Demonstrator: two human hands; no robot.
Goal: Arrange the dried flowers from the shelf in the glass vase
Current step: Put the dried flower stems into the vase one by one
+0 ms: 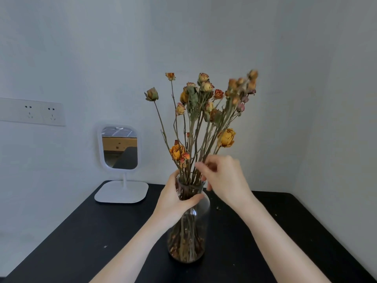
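Glass vase (188, 237) holding dried flowers (201, 111), left hand (173, 201) gripping neck

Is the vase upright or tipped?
Upright: the vase stands base-down on the table, the left hand around its neck.

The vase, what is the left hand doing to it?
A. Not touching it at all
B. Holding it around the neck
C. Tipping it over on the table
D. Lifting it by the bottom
B: the left hand wraps around the narrow neck of the glass vase, which stands upright on the black table, while the right hand pinches the dried flower stems just above the rim.
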